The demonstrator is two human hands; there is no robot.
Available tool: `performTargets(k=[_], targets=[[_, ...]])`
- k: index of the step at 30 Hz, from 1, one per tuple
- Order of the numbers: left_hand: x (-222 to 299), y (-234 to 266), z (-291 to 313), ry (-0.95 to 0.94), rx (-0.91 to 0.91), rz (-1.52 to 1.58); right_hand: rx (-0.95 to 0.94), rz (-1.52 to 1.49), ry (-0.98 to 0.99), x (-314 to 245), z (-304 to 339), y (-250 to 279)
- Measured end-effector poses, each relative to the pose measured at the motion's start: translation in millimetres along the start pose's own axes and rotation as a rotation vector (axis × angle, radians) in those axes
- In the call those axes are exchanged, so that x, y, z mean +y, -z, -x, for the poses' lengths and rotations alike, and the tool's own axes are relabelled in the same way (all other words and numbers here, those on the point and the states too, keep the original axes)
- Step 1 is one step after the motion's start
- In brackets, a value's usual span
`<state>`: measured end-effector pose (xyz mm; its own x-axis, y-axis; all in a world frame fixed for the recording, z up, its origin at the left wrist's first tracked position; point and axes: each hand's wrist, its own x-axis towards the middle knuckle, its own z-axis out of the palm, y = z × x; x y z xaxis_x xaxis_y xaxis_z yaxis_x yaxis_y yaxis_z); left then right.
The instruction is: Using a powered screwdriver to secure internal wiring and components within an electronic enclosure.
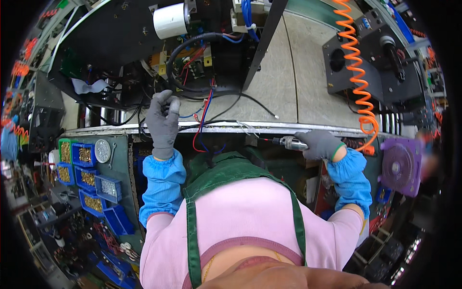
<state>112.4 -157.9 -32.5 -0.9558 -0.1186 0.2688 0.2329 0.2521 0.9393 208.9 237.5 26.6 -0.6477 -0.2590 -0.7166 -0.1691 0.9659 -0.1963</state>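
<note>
My left hand (163,121), in a grey glove, hovers over the table's front edge with its fingers curled in. Black cables run beside it, and whatever its fingertips may hold is hidden. Beyond them is an open black metal chassis (115,38) with a white cylinder (171,21) and a circuit board inside. Red and blue wires (204,113) hang from the chassis over the edge. My right hand (321,144), gloved too, grips a silver and black power screwdriver (292,143) whose tip points left, close to thin white wire ends (248,127).
An orange coiled hose (356,72) comes down at the right to the screwdriver's rear. Behind it stands a black metal bracket assembly (370,67). A purple fan (402,167) is at far right. Blue bins (93,202) of small metal fasteners sit at left.
</note>
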Motion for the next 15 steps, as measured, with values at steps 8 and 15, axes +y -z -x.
performTargets(k=[8,15], targets=[[-15,28,3,-0.015,-0.115,0.09,-0.192,-0.127,-0.317,30,-18,-60],[-3,22,-3,-0.07,-0.088,-0.012,-0.198,0.003,-0.434,90,-50,-106]])
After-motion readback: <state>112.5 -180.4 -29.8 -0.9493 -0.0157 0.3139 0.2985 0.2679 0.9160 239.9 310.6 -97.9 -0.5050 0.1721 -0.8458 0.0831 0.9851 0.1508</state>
